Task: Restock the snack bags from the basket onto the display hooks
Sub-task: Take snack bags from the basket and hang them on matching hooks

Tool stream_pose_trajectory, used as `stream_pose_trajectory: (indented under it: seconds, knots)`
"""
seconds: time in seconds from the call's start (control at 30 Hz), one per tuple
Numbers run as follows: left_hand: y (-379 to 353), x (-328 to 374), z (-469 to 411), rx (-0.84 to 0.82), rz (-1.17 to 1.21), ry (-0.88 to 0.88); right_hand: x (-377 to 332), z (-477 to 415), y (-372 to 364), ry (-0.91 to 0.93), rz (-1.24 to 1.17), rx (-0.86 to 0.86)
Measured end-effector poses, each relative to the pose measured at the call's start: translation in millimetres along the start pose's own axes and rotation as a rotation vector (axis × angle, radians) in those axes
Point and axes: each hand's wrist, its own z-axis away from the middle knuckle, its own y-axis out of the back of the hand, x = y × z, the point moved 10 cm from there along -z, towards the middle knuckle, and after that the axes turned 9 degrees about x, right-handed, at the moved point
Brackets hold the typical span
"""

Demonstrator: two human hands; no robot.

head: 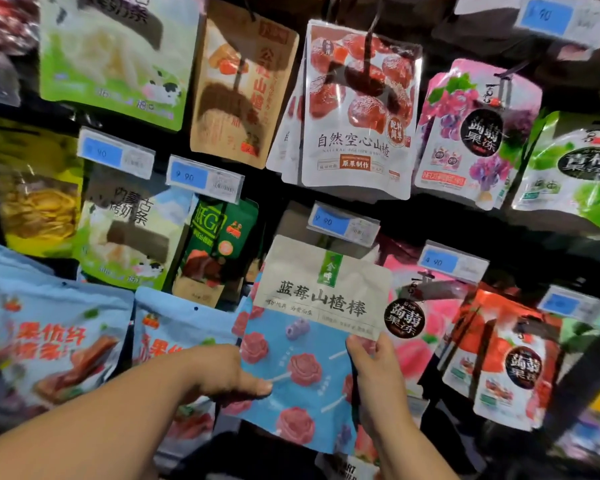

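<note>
A snack bag (312,327) with a cream top, a blue lower half and pink rose-shaped sweets is held up against the display, just below a blue price tag (343,225). My left hand (229,372) grips its lower left edge, thumb on the front. Its right edge is pinched by my right hand (374,368). The bag's top sits under the tag; the hook behind it is hidden. The basket is not in view.
Hanging bags fill the wall: light blue bags (59,337) at lower left, a dark green bag (219,244), a pink jelly bag (423,313) and a red jelly bag (506,355) at right, and a white hawthorn bag (357,109) above. Price tags jut out from the hooks.
</note>
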Motion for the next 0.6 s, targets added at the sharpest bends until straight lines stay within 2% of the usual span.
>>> stream_pose_trajectory:
  seconds: [0.3, 0.6]
  knots:
    - [-8.7, -1.5, -10.8, -0.003, 0.248, 0.025, -3.4, -16.4, -5.3, 0.037, 0.067, -0.013]
    - [-4.8, 1.6, -20.8, 0.031, 0.23, -0.012, -4.8, -29.6, -1.2, 0.067, 0.105, 0.01]
